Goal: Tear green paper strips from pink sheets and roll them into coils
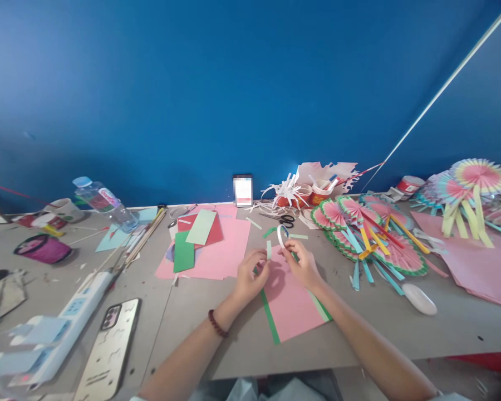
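Observation:
Over the upper left of a pink sheet [294, 312] with green edge strips, my left hand [253, 273] is closed in a pinch on a pale green strip [269, 249]. My right hand [303, 262] pinches a white roll of tape [280, 236], held upright just to the right of the strip. The pink sheet lies flat on the grey table [200, 328] below both hands. Behind the tape roll lie black scissors [288, 220] and small green paper scraps.
Pink, red and green papers [234, 239] lie left of my hands. Folded paper fans [359, 223] and a white mouse-shaped object [420, 299] are on the right. A phone [108, 351], power strip [73, 317] and bottle [108, 203] stand or lie left.

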The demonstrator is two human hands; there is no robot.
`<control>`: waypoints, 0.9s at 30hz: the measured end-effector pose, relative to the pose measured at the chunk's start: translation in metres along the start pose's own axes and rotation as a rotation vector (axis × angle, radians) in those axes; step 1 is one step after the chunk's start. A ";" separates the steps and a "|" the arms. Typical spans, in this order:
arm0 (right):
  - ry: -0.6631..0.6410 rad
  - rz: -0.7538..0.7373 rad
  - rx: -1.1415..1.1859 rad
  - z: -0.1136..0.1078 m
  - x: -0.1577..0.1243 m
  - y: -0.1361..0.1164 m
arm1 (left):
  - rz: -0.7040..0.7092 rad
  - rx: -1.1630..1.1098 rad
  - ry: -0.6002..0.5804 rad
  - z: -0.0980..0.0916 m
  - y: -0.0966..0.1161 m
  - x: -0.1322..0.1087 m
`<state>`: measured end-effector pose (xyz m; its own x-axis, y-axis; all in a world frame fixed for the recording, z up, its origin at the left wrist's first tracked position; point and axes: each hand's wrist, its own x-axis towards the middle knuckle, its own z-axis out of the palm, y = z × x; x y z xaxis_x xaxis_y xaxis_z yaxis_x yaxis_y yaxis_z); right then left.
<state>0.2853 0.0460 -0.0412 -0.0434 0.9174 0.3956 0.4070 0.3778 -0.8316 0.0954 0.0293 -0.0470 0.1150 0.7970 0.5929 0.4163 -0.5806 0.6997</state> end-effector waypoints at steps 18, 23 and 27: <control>-0.067 0.036 0.068 0.010 -0.008 -0.010 | 0.188 0.023 -0.038 -0.002 0.006 0.000; -0.060 0.016 0.019 0.010 -0.009 -0.006 | 0.160 0.008 -0.046 -0.004 0.007 0.002; -0.059 -0.024 -0.027 0.009 -0.007 -0.005 | 0.125 -0.061 -0.010 -0.005 0.007 0.003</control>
<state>0.2752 0.0387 -0.0441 -0.1066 0.9142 0.3911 0.4296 0.3971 -0.8110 0.0944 0.0274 -0.0384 0.1718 0.7190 0.6734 0.3428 -0.6845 0.6434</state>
